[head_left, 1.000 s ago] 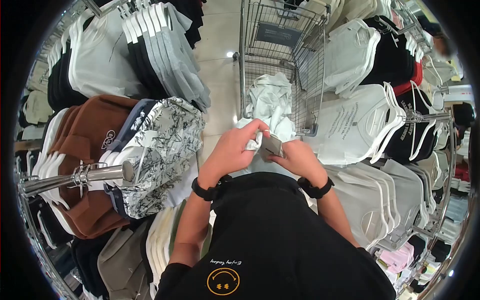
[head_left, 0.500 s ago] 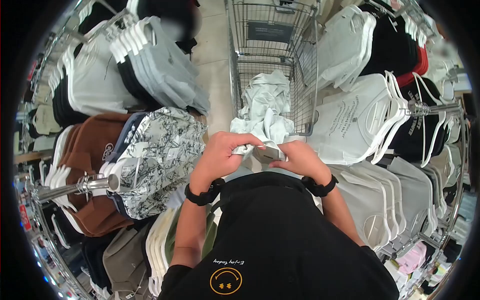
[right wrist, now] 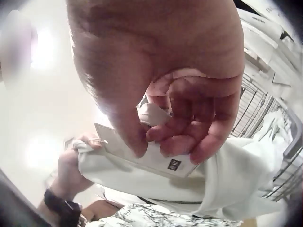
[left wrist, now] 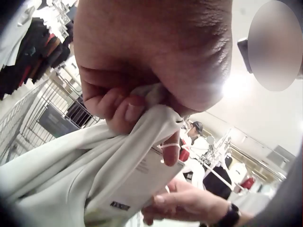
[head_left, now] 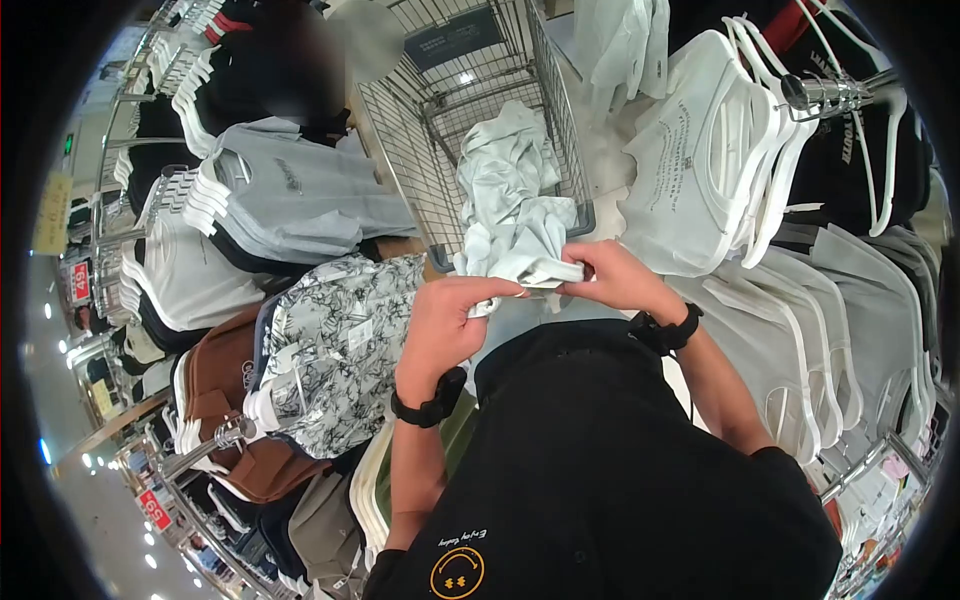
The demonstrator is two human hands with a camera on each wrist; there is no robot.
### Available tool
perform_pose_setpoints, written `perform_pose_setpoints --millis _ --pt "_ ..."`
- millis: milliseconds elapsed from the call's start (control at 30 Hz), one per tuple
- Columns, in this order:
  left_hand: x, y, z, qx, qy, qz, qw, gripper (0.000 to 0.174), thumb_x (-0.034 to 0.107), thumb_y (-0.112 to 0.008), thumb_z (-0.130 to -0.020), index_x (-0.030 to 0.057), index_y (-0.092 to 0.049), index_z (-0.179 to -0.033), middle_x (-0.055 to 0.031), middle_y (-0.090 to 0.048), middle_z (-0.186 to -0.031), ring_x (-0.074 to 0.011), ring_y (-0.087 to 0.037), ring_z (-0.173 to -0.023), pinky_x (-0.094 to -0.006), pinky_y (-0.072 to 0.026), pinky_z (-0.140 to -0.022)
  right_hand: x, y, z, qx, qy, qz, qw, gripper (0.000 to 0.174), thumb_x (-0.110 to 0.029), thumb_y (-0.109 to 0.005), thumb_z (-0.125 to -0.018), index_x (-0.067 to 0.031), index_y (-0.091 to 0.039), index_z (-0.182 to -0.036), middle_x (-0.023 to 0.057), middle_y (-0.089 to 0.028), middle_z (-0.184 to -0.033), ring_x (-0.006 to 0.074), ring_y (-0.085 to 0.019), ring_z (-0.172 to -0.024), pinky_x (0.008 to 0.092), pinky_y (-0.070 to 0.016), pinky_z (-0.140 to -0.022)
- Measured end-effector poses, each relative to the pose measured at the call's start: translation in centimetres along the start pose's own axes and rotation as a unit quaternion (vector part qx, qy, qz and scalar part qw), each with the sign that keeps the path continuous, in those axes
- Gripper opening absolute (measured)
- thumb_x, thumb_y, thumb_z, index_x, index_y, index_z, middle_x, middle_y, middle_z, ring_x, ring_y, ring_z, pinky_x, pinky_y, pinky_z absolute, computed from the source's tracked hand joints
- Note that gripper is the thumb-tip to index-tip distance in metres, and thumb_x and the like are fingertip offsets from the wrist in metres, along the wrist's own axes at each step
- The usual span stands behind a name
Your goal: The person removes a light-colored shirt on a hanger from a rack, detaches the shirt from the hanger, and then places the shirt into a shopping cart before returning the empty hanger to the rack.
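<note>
Pale grey-white garment fabric (head_left: 515,225) lies bunched over the near end of the shopping cart and runs up to both hands. My left hand (head_left: 445,320) grips a gathered fold of it, fingers curled round the cloth in the left wrist view. From that fold hangs a pale hang tag (left wrist: 135,189) on a thin white string, with a small dark printed label near its lower end. My right hand (right wrist: 165,99) pinches at the tag with thumb and bent fingers; fabric spreads behind it. Both wrists wear black bands (head_left: 430,398).
The wire shopping cart (head_left: 400,150) stands directly ahead. At left, racks carry patterned shirts (head_left: 350,345), brown garments (head_left: 225,375) and grey tops (head_left: 290,190). Close on the right hang light grey shirts (head_left: 690,160) on white hangers, with a metal rail end (head_left: 825,95) jutting out.
The head view has swung, so the cart appears turned and shifted left. Both hands stay at the garment; the tag, plain earlier between the hands, is now mostly hidden by cloth from above.
</note>
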State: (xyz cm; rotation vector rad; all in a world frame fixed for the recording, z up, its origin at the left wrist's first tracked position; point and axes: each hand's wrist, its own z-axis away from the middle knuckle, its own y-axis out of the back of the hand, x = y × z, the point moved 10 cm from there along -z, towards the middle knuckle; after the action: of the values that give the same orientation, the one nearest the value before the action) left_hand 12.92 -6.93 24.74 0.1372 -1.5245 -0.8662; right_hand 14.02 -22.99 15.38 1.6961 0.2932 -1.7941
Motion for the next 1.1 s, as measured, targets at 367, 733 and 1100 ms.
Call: perform_pose_setpoints --millis 367,733,1100 --pt "-1.1 1.7 -0.6 -0.005 0.017 -0.071 0.997 0.054 -0.008 -0.044 -0.061 0.0088 -0.068 -0.106 -0.0166 -0.065 -0.074 -0.0377 -0.063 -0.07 -0.0373 -0.0484 -0.065 -3.2 -1.3 -4.2 -0.034 0.001 -0.051 0.998 0.048 -0.039 -0.084 -0.08 -0.0008 -0.055 -0.074 0.0051 -0.048 -0.058 0.0141 -0.042 -0.055 0.0318 -0.0353 -0.051" --pt "-10.8 8.5 -1.2 0.148 0.029 0.286 0.946 0.054 -0.011 -0.041 -0.071 0.0082 -0.061 -0.117 -0.0045 -0.064 -0.078 -0.0112 -0.058 -0.066 -0.0285 -0.0455 -0.058 -5.6 0.2 -5.3 0.119 -0.073 0.136 0.981 0.034 -0.028 -0.079 -0.084 0.0004 -0.061 -0.077 0.0055 -0.05 -0.057 0.0133 -0.043 -0.053 0.0322 -0.0362 -0.052" --pt "-16.4 12.9 0.0 0.259 0.134 0.376 0.88 0.029 -0.005 -0.046 -0.082 0.0034 -0.064 -0.103 -0.0073 -0.068 -0.078 -0.0113 -0.057 -0.057 -0.0278 -0.0431 -0.053 -3.1 5.9 -6.7 0.3 -0.033 0.462 0.834 0.01 -0.006 -0.061 -0.083 -0.0029 -0.053 -0.078 0.0136 -0.063 -0.077 0.0265 -0.062 -0.059 0.036 -0.0459 -0.053"
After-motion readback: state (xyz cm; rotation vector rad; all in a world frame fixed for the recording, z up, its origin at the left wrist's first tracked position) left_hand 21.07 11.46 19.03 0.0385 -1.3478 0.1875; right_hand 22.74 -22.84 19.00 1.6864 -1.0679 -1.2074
